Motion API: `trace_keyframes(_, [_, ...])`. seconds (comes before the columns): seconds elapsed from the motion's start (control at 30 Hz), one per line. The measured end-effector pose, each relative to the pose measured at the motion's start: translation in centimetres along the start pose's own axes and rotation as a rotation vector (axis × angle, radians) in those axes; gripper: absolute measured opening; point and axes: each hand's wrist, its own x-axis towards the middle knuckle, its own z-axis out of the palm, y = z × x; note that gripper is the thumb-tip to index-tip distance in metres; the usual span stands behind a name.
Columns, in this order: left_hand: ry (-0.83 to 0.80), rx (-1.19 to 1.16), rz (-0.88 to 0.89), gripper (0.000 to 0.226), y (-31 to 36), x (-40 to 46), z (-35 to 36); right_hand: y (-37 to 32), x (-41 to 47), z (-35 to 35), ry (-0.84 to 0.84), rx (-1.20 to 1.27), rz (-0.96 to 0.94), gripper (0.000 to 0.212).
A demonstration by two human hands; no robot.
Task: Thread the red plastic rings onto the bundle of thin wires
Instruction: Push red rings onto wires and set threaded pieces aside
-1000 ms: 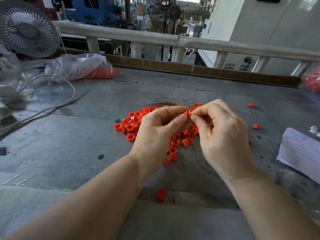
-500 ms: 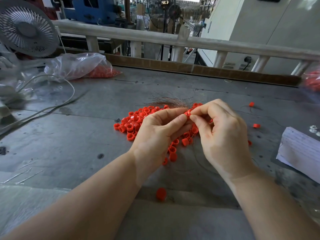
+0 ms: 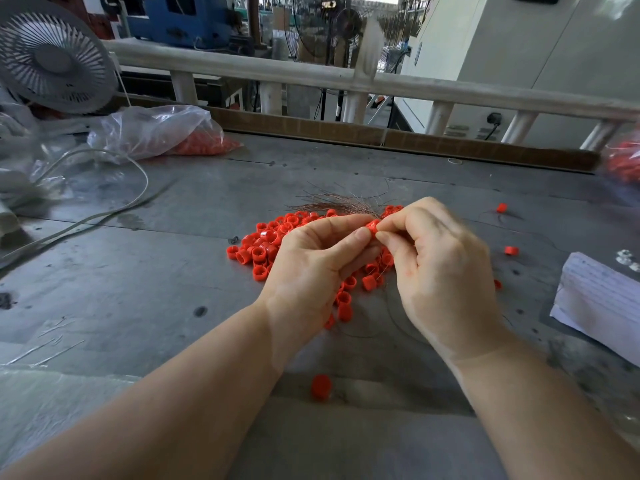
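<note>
A grey metal bench [image 3: 138,271] fills most of the frame, scuffed and stained, with a pale railing [image 3: 277,69] running across the top of the frame behind it. In the upper left stands a grey fan [image 3: 52,57], and just below and right of it lies a clear plastic bag [image 3: 152,131] with red pieces showing through its right end. A white cable [image 3: 138,174] loops over the left part of the bench. At the right edge lies a stack of white paper [image 3: 595,303]. In the middle of the frame a pile of red plastic rings [image 3: 263,244] is spread on the bench, partly hidden under the hands, with a few stray rings well apart from it: one near the bottom centre [image 3: 321,386] and two toward the right [image 3: 511,250]. Just beyond the pile, above the hands in the frame, the bundle of thin wires [image 3: 339,204] fans out its brownish strands toward the left. The left hand [image 3: 311,268] and the right hand [image 3: 446,271] meet over the pile, both raised off the bench. The left hand's thumb and fingers [image 3: 360,233] are curled and pinch a single held ring [image 3: 372,226]; the right hand's fingers [image 3: 391,223] are curled and pinched together right against that ring, on a thin wire strand too fine to follow clearly.
</note>
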Motion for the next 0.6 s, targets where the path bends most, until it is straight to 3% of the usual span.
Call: trace_keyframes(0.6, [-0.027,0.168,0.158,0.017,0.14,-0.01,-0.08,-0.31,0.04,0.11,0.044,0.065,0.03,0.005])
